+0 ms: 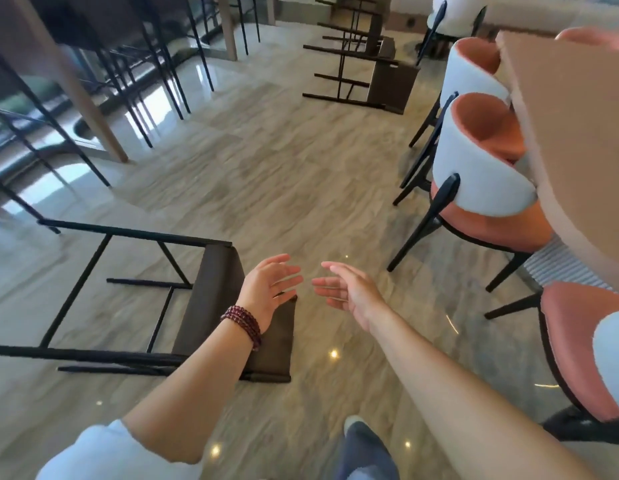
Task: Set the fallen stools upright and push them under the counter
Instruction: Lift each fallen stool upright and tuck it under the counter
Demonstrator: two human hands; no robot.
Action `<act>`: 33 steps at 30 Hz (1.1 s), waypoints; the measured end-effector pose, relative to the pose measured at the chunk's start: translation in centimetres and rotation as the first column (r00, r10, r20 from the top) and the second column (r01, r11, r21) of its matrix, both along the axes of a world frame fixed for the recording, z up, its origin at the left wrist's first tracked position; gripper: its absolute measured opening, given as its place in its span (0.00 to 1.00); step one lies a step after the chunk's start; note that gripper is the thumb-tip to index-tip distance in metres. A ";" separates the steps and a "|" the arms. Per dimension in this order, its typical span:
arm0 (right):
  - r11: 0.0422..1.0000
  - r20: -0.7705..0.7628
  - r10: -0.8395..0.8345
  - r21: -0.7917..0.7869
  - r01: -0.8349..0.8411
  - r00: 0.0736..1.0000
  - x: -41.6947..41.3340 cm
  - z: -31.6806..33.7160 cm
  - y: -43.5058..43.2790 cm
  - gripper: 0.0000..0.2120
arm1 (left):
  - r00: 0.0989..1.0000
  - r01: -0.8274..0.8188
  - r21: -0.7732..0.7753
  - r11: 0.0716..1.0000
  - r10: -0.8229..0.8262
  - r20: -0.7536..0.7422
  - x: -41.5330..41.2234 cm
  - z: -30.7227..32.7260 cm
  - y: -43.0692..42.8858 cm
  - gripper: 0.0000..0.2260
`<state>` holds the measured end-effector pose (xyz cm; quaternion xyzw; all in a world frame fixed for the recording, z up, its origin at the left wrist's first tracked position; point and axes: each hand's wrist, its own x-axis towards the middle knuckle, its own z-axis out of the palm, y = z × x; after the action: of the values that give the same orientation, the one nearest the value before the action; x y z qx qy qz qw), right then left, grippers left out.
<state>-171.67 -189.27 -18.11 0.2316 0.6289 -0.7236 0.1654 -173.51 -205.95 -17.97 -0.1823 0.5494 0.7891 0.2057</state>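
I see the near stool (pixel 211 306) lying on its side on the floor (pixel 266 174), its dark seat toward me and its black legs pointing away to the left, where the frame cuts off their ends. My left hand (pixel 270 289) hangs just above the right edge of that seat with its grip released, fingers spread, holding nothing; I cannot tell whether the palm touches the seat. A dark red bracelet (pixel 244 322) circles that wrist. My right hand (pixel 346 289) floats just right of the near stool over bare floor, its grip likewise released and empty.

Beyond the near stool stretches a wide band of open polished floor, reaching the far stool (pixel 366 74), which also lies on its side, with its seat to the right and its legs to the left. Right of the near stool, past the open strip, a row of chairs (pixel 481 174) with orange seats and white backs lines the edge of a tan surface (pixel 571 133), whose far side is out of frame. Left of and beyond the near stool, a wooden leg (pixel 79 95) slants down among many thin black legs of standing stools (pixel 155 71); their seats are hidden in shadow under the counter, and the upper left is too dark and smeared to read.
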 end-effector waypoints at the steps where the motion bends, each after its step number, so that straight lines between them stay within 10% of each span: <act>1: 0.999 0.019 0.034 0.001 -0.034 0.999 -1.2 -0.6 0.9 0.12 | 0.999 -0.031 -0.001 1.000 0.031 0.012 -0.6 -0.4 1.0 0.13; 15: 0.986 0.160 0.165 -0.023 -0.164 0.973 -11.3 -15.0 6.6 0.11 | 0.914 -0.386 -0.005 0.923 0.383 0.130 -4.8 -12.7 5.9 0.13; 33: 0.963 0.291 0.260 -0.010 -0.269 0.921 -14.3 -63.0 0.0 0.07 | 0.734 -0.627 -0.040 0.778 0.607 0.306 -4.4 -59.2 2.8 0.13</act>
<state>-186.00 -189.23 -81.08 0.2502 0.6342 -0.6434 0.3482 -177.88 -203.16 -77.12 -0.4654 0.3935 0.7926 0.0196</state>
